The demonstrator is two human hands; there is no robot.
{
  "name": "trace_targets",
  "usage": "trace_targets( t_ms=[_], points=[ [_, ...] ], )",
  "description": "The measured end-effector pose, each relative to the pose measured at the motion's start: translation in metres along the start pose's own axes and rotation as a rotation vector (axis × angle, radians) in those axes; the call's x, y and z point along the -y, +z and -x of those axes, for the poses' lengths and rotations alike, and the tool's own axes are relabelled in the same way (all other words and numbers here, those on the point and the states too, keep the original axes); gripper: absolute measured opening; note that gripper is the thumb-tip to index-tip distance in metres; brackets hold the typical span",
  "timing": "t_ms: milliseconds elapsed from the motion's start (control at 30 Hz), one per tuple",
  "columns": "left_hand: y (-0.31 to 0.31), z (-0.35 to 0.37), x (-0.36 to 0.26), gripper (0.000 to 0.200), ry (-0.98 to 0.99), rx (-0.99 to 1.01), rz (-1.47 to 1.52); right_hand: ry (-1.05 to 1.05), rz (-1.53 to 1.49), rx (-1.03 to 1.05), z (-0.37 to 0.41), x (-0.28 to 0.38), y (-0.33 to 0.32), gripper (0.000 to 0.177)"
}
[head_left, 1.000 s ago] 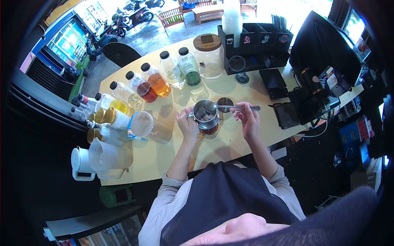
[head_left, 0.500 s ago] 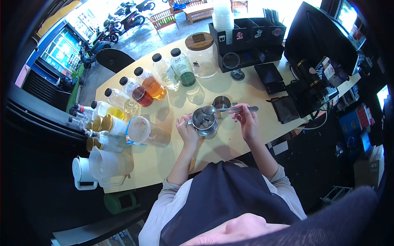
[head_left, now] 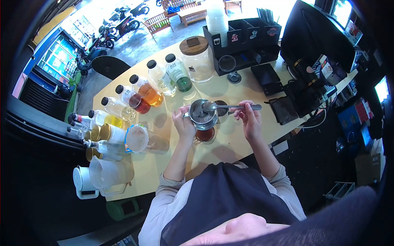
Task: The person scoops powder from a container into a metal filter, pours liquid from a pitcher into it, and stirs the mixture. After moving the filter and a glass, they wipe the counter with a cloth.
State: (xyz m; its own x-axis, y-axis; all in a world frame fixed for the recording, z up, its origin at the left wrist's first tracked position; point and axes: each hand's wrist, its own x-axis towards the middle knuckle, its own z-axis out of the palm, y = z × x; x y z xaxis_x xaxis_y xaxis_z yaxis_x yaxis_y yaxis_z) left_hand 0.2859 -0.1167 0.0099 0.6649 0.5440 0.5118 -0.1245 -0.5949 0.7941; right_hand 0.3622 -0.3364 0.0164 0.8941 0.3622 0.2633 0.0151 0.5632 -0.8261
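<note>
Metal cup (head_left: 202, 119), held by left hand (head_left: 183, 123), fingers curled at handle; above table (head_left: 234, 143), inside near edge. Spoon (head_left: 234, 107), pinched by fingertips of right hand (head_left: 249, 119), bowl at cup's mouth. Glass of red-brown liquid (head_left: 205, 135), largely hidden moments ago, now exposed toward near edge; spoonwork apparently unfinished.

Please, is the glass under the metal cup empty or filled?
Not empty: reddish-brown liquid shows in the glass below the metal cup. How full, I cannot tell; the cup hides its top.

1 head-worn view, facing forward and down, near the table (head_left: 232, 137)
</note>
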Motion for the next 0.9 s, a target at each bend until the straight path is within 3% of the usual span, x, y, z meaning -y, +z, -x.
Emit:
trace_targets(
  t_ms=[200,567,900],
  points=[
    [0.030,-0.025,0.025,0.059,0.078,0.095,0.192,-0.025,0.054,-0.042,-0.010,-0.003,-0.011,0.022],
    [0.067,-0.044,0.060,0.062,-0.078,0.369,0.452,0.015,0.135,-0.152,-0.015,-0.016,-0.033,0.019],
    [0.094,-0.035,0.088,0.060,-0.236,0.436,0.617,0.051,0.170,-0.179,-0.017,-0.028,-0.047,0.020]
  ],
)
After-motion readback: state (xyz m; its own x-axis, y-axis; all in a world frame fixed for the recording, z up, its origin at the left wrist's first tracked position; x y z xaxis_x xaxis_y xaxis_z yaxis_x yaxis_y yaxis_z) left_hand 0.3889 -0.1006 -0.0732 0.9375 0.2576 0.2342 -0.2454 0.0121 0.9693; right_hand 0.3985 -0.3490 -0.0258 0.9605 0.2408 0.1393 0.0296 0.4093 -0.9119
